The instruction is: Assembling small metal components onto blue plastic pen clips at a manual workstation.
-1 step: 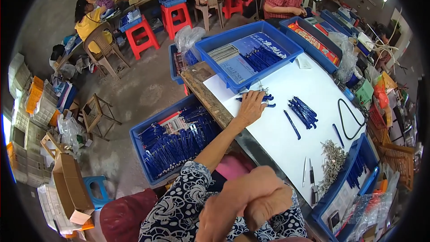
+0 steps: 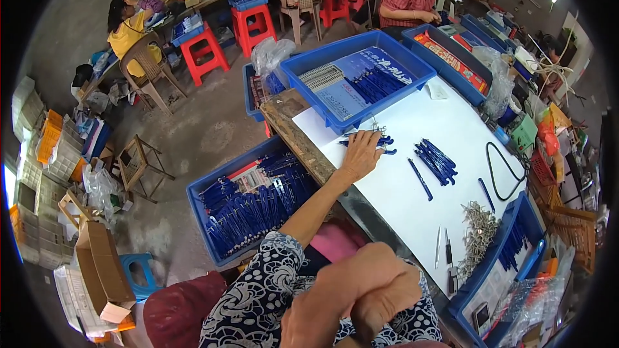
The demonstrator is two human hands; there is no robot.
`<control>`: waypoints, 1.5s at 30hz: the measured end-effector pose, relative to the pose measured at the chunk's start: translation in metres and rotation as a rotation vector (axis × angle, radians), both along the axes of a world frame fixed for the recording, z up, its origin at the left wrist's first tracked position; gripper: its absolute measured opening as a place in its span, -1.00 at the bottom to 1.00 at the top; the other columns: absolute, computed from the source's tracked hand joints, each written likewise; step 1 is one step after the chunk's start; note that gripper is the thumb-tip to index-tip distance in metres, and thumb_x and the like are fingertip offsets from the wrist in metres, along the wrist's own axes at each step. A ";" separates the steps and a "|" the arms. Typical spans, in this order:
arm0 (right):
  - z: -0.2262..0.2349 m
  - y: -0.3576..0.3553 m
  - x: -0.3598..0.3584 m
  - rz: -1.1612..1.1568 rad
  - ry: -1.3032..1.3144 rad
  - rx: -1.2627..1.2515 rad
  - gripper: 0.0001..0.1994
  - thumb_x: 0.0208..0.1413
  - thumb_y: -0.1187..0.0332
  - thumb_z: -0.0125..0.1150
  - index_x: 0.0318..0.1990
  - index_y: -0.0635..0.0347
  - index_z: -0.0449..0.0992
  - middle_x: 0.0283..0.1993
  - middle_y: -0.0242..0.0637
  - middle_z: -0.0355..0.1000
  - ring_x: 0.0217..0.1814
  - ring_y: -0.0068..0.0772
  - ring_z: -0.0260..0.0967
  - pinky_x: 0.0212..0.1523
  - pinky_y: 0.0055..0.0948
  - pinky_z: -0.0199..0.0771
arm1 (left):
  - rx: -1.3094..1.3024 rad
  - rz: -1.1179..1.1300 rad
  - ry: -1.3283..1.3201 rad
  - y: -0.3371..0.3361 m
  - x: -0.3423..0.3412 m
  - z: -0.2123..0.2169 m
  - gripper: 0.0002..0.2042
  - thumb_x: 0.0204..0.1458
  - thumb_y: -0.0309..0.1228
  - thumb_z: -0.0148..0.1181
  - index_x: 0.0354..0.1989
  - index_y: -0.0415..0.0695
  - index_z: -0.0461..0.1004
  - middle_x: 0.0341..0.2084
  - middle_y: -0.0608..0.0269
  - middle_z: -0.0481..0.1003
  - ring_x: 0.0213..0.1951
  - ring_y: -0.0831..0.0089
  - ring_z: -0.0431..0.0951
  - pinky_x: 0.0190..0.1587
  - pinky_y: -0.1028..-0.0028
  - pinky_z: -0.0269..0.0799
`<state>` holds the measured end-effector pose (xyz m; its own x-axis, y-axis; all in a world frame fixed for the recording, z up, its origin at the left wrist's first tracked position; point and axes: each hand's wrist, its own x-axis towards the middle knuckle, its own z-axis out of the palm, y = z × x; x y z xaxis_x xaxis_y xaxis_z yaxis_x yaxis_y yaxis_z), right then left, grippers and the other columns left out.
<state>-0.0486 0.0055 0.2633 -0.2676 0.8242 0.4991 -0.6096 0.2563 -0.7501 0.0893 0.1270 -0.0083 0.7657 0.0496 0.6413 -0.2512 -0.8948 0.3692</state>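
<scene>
Left hand [image 2: 361,153] covers blue pieces [image 2: 389,151], right hand [image 2: 351,278] curled; I can't tell either grip

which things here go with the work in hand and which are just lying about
Seem part of it:
blue strap pieces under the left hand
bundle of blue straps
pile of small metal pieces
blue tray on the table

Seem just lying about:
wooden stool
open cardboard box
crumpled clear plastic

hands: left [image 2: 362,153] at blue strips [image 2: 389,151] | right [image 2: 351,283] before patterned clothing [image 2: 418,314] (close-up)
</scene>
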 end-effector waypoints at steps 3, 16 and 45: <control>0.016 0.028 0.001 0.350 -0.008 0.059 -0.53 0.15 0.30 -0.19 0.02 0.65 0.08 -0.22 0.21 0.32 -0.32 -0.10 0.42 -0.34 -0.28 0.48 | 0.005 0.001 0.017 0.004 -0.002 -0.002 -0.61 -0.09 -0.36 0.08 -0.08 -0.26 0.25 -0.24 0.09 0.31 -0.15 0.24 0.25 -0.10 0.31 0.09; 0.008 0.053 -0.046 0.078 0.431 0.459 -0.50 0.17 0.27 -0.25 0.02 0.69 0.03 -0.32 0.18 0.33 -0.40 -0.21 0.40 -0.49 -0.35 0.43 | -0.010 -0.008 -0.009 -0.001 -0.003 0.004 -0.63 -0.08 -0.39 0.07 -0.09 -0.28 0.24 -0.23 0.08 0.30 -0.15 0.23 0.24 -0.08 0.28 0.09; -0.119 -0.016 -0.074 -0.261 -0.466 -0.008 -0.59 0.10 0.17 -0.04 0.02 0.23 0.19 -0.01 -0.07 0.16 0.07 -0.12 0.15 0.03 -0.28 0.15 | -0.121 -0.123 -0.126 -0.028 -0.023 0.014 -0.64 -0.11 -0.57 -0.02 -0.07 -0.28 0.19 -0.21 0.01 0.28 -0.19 0.10 0.30 -0.14 0.23 0.19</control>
